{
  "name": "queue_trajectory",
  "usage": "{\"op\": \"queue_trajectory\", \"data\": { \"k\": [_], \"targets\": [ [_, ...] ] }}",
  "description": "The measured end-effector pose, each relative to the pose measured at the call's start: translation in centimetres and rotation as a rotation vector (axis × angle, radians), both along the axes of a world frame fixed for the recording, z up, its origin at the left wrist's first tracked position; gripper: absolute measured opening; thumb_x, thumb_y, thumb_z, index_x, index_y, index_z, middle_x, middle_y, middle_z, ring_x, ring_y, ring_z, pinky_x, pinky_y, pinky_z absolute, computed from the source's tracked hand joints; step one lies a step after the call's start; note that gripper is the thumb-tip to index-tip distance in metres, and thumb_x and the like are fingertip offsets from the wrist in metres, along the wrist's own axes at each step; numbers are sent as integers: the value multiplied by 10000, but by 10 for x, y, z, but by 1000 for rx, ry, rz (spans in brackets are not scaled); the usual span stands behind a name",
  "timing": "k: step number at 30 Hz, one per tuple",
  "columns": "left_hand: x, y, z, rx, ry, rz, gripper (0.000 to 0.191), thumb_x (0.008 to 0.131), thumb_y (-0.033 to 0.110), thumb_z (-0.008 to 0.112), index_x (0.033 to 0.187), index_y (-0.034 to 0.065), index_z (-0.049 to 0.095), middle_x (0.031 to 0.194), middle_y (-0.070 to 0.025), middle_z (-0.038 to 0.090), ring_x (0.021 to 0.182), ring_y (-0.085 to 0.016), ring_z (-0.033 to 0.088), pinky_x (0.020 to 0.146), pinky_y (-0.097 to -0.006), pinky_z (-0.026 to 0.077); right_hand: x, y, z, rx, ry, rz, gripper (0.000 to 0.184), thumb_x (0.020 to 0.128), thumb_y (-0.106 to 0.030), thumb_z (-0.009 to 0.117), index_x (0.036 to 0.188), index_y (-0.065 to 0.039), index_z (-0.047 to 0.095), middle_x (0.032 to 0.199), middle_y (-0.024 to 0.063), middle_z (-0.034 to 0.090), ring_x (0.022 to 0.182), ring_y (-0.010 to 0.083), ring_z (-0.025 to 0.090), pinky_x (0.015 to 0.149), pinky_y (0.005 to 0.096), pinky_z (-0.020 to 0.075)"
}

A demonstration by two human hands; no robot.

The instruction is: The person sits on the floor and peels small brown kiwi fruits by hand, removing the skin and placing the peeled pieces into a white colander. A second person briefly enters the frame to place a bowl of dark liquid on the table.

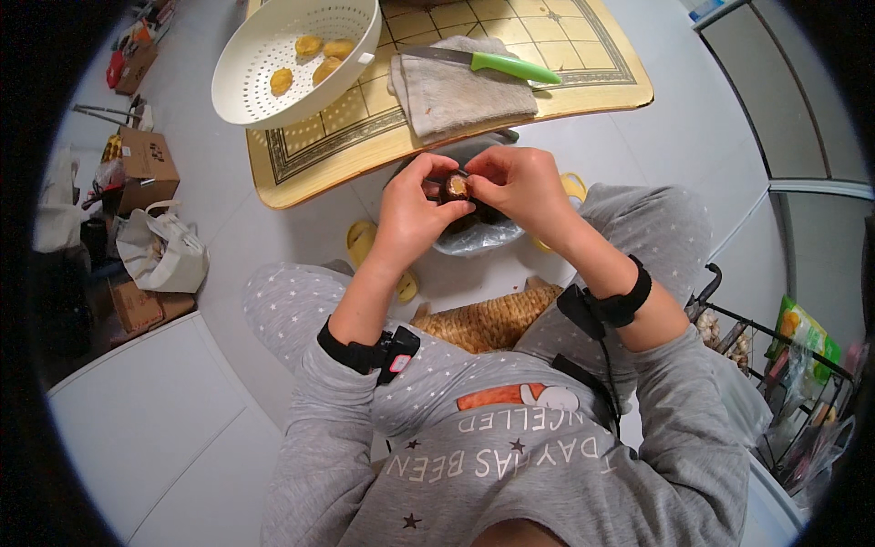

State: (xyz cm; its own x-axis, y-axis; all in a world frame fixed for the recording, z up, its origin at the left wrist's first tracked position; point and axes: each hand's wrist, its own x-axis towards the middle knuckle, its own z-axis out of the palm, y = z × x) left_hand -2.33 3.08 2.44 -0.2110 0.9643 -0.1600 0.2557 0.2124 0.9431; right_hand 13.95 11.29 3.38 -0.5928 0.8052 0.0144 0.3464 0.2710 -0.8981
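Note:
My left hand [410, 205] grips a partly peeled chestnut [458, 185] between thumb and fingers. Dark brown shell surrounds a pale yellow patch of its flesh. From the other side, the thumb and index finger of my right hand [526, 188] pinch at the chestnut's edge. Below both hands is a waste bin lined with a clear plastic bag [482, 238], with dark pieces inside, partly hidden by my hands. On the table, a knife with a green handle [516, 67] lies across a folded grey-beige cloth [465, 102]. Several peeled chestnuts [281, 81] sit in a white colander [239, 89].
The table's wooden edge [328, 184] runs just beyond my hands. A woven straw seat or basket [489, 318] shows between my legs, near yellow slippers [361, 243]. To the left are a white bag [164, 249] and cardboard boxes [150, 164]; at right, a black wire rack [772, 335].

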Motion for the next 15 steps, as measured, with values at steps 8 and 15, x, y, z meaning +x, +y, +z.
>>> {"op": "queue_trajectory", "data": {
  "k": [8, 15],
  "targets": [
    [9, 0, 9, 14, 109, -64, 460, 628, -28, 823, 1056, 7, 658, 1016, -69, 617, 833, -163, 664, 744, -282, 561, 2, -2, -5, 248, -69, 37, 103, 724, -84, 705, 759, -1, 655, 712, 183, 645, 660, 360, 641, 609, 406, 518],
    [14, -2, 3, 38, 136, -56, 452, 605, -45, 829, 1025, 1, 668, 966, -65, 596, 812, -161, 671, 722, -276, 566, 4, -4, -14, 314, -45, 94, 102, 695, -78, 698, 696, -6, 626, 714, 184, 618, 692, 367, 623, 639, 426, 510]
  ]
}}
